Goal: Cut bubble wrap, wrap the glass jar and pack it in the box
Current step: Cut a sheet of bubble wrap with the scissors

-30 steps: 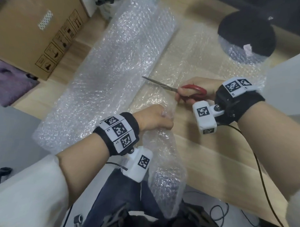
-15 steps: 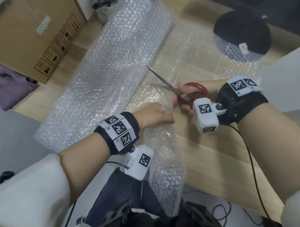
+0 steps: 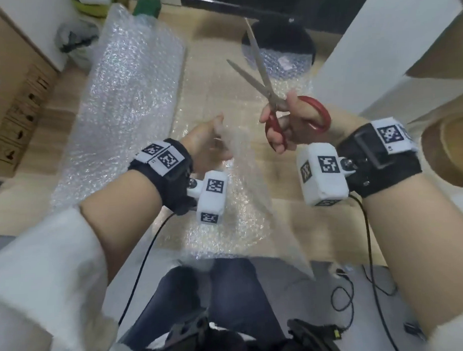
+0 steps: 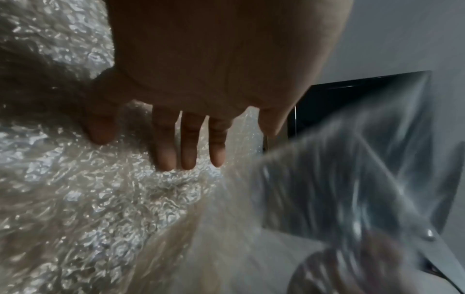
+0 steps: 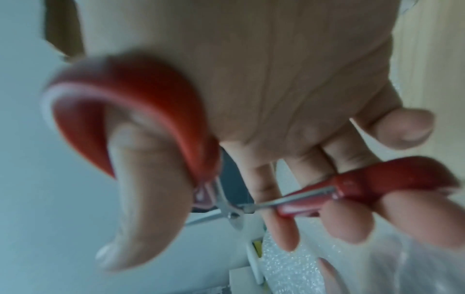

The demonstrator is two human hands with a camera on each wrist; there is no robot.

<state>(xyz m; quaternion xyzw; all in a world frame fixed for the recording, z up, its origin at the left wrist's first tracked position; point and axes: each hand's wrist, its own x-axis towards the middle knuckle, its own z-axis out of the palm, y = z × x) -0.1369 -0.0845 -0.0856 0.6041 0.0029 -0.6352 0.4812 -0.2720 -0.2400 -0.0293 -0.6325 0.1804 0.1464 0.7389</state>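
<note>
My right hand (image 3: 289, 126) grips the red-handled scissors (image 3: 263, 77), thumb through one loop (image 5: 130, 123) and fingers through the other. The blades stand wide apart in the air, pointing away over the table. My left hand (image 3: 208, 142) is beside it on the left, fingers (image 4: 188, 145) straight and spread over the bubble wrap (image 4: 100, 199). A loose strip of wrap (image 3: 226, 201) runs from that hand over the table's near edge, blurred. A flattened roll of bubble wrap (image 3: 133, 94) lies at the left. A black-topped round thing with wrap round it (image 3: 278, 47) sits at the back.
A white box with brown inside flaps (image 3: 378, 52) stands at the right, a brown round object (image 3: 450, 152) beside it. A large cardboard carton (image 3: 12, 104) sits on the floor at the left. Cables (image 3: 344, 292) trail below the wooden table (image 3: 292, 225).
My right hand has lifted the scissors off the wrap and swung them upward with the blades spread wider. My left hand has let go of the bunched wrap and straightened its fingers.
</note>
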